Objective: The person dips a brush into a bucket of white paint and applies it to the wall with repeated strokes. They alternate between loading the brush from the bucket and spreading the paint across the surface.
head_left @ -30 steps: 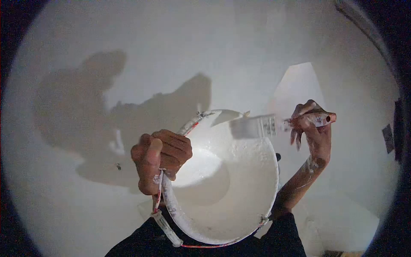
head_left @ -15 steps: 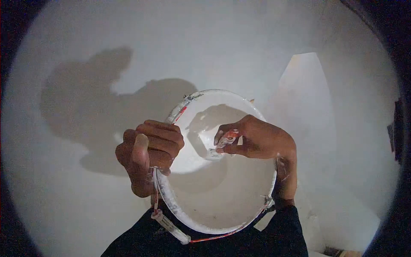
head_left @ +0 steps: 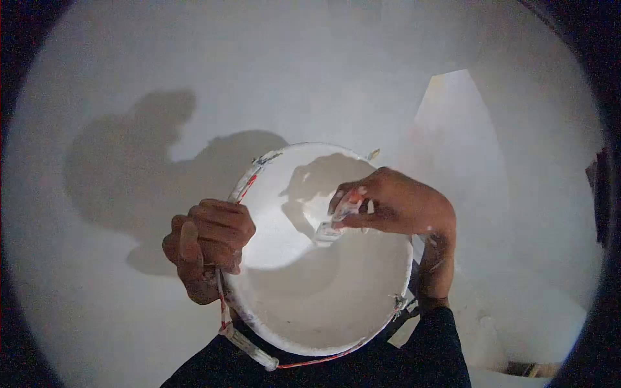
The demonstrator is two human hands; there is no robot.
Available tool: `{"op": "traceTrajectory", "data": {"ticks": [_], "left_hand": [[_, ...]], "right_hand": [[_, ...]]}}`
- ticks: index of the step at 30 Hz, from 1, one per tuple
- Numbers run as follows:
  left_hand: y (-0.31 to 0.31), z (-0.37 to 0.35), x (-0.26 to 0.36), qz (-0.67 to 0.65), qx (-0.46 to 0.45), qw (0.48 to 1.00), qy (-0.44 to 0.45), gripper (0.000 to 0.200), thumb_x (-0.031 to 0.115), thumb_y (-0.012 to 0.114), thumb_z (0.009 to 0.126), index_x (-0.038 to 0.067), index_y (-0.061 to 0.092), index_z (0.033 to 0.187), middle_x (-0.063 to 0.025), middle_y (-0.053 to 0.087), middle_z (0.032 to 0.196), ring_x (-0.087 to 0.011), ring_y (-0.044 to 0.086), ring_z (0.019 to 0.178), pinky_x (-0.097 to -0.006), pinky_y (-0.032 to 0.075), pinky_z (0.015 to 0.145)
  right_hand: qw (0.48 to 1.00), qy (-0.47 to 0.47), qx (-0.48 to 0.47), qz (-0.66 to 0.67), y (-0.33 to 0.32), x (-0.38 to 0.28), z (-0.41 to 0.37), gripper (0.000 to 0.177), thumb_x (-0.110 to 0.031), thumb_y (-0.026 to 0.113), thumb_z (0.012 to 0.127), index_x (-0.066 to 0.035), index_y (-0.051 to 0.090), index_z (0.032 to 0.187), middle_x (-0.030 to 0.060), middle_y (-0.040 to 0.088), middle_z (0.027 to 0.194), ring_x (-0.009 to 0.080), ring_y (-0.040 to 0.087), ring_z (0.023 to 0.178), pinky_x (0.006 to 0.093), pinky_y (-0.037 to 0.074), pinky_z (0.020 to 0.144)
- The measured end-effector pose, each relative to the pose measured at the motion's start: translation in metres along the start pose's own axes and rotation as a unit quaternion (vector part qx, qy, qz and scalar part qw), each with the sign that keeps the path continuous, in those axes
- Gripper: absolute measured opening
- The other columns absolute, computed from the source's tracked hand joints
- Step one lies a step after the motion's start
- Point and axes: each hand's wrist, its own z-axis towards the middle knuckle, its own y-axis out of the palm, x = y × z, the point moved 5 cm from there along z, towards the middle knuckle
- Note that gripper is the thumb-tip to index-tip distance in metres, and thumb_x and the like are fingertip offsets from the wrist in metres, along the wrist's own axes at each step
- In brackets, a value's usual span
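Left hand (head_left: 207,249) grip was clenched on the bucket (head_left: 323,304) rim, held chest-high. Right hand (head_left: 398,208) grasped the brush (head_left: 336,218) inside it; bristles should load shallow, excess wiped on rim.

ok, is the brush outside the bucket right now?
No, the right hand holds the brush down inside the bucket.

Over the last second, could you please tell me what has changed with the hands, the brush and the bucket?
The right hand brought the paintbrush down from beside the far rim, where it was held level, into the paint bucket, and now holds it inside. The left hand stayed clamped on the bucket's left rim, and the bucket only shifted slightly.
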Motion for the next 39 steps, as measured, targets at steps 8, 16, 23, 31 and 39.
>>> {"op": "traceTrajectory", "data": {"ticks": [8, 16, 23, 31, 39], "left_hand": [[-0.004, 0.002, -0.007, -0.022, -0.076, 0.997, 0.003, 0.036, 0.006, 0.043, 0.084, 0.006, 0.046, 0.049, -0.0048, 0.042, 0.042, -0.0121, 0.033, 0.033, -0.0275, 0.033, 0.036], [-0.001, 0.01, -0.007, -0.037, -0.095, 0.995, 0.023, 0.045, 0.01, 0.037, 0.088, 0.006, 0.047, 0.044, -0.0074, 0.042, 0.037, -0.0125, 0.03, 0.027, -0.028, 0.031, 0.028], [-0.004, -0.004, -0.003, -0.028, 0.093, 0.995, 0.016, 0.051, 0.012, 0.035, 0.09, 0.007, 0.048, 0.041, -0.0086, 0.045, 0.036, -0.0138, 0.032, 0.024, -0.0299, 0.034, 0.027], [-0.003, -0.001, 0.0, 0.019, 0.098, 0.993, 0.067, 0.053, 0.015, 0.033, 0.092, 0.008, 0.047, 0.041, -0.0072, 0.044, 0.035, -0.0132, 0.033, 0.026, -0.0299, 0.036, 0.031], [0.008, 0.007, 0.003, -0.017, -0.015, 0.999, 0.044, 0.054, 0.019, 0.034, 0.095, 0.008, 0.045, 0.044, -0.0053, 0.043, 0.036, -0.012, 0.031, 0.026, -0.0282, 0.034, 0.03]], "right_hand": [[0.954, -0.012, 0.278, 0.112, -0.056, 0.037, -0.025, 0.017, -0.012, 0.057, 0.093, 0.002, 0.061, 0.101, 0.0112, 0.064, 0.093, 0.0134, 0.06, 0.069, 0.0261, 0.049, 0.058], [0.937, -0.013, 0.334, 0.102, -0.07, 0.055, -0.02, 0.019, -0.012, 0.046, 0.098, 0.003, 0.055, 0.106, 0.0115, 0.064, 0.089, 0.0126, 0.058, 0.062, 0.0247, 0.045, 0.052], [0.89, -0.023, 0.449, 0.071, -0.082, 0.044, -0.037, 0.02, -0.014, 0.046, 0.095, 0.002, 0.056, 0.101, 0.0075, 0.062, 0.076, 0.0111, 0.05, 0.055, 0.0253, 0.04, 0.051], [0.834, -0.047, 0.55, -0.005, -0.099, 0.05, -0.071, 0.025, -0.019, 0.043, 0.1, 0.003, 0.053, 0.108, 0.0141, 0.063, 0.097, 0.0132, 0.061, 0.065, 0.0225, 0.043, 0.048], [0.823, -0.203, 0.467, 0.252, -0.111, 0.046, -0.087, 0.042, -0.043, 0.052, 0.095, -0.001, 0.051, 0.095, 0.0065, 0.048, 0.074, 0.01, 0.047, 0.05, 0.022, 0.029, 0.035]]}}
